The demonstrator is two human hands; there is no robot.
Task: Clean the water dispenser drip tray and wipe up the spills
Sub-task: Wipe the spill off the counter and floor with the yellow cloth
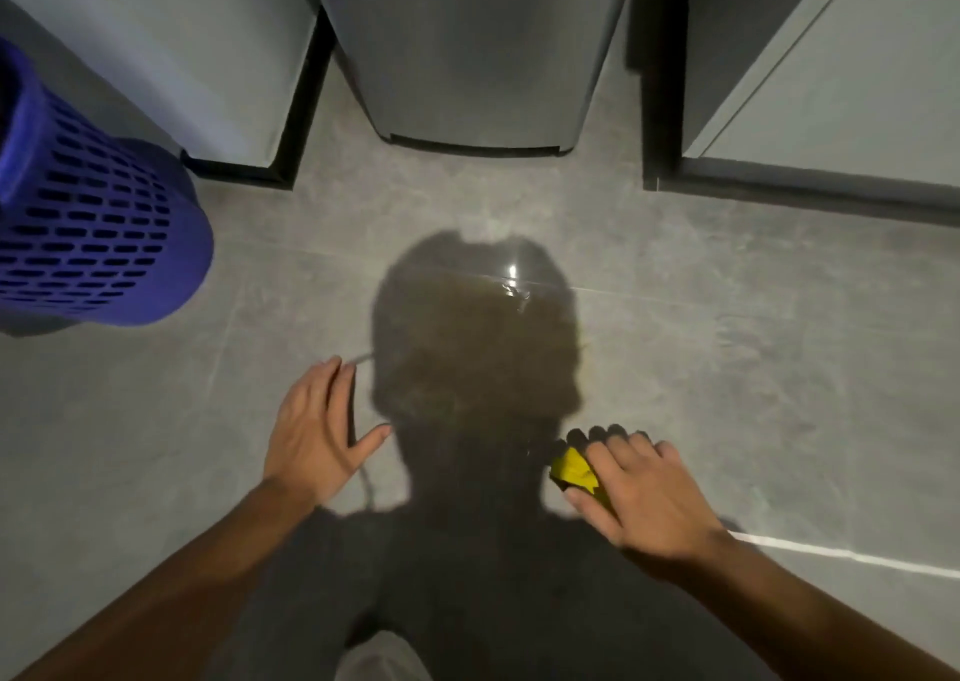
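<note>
A blue perforated basket (98,228) stands at far left on the grey tiled floor (727,368). The left hand (317,431) lies flat on the floor, fingers spread and holding nothing. A wet spill (511,285) glistens ahead of the hands, near the base of the grey water dispenser (478,57). The right hand (649,488) presses a yellow cloth (574,470) onto the floor, fingers curled over it.

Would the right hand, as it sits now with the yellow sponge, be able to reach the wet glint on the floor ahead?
Probably yes. The right hand presses the yellow sponge on bare tile, and nothing lies between it and the wet glint ahead; only open floor.
</note>
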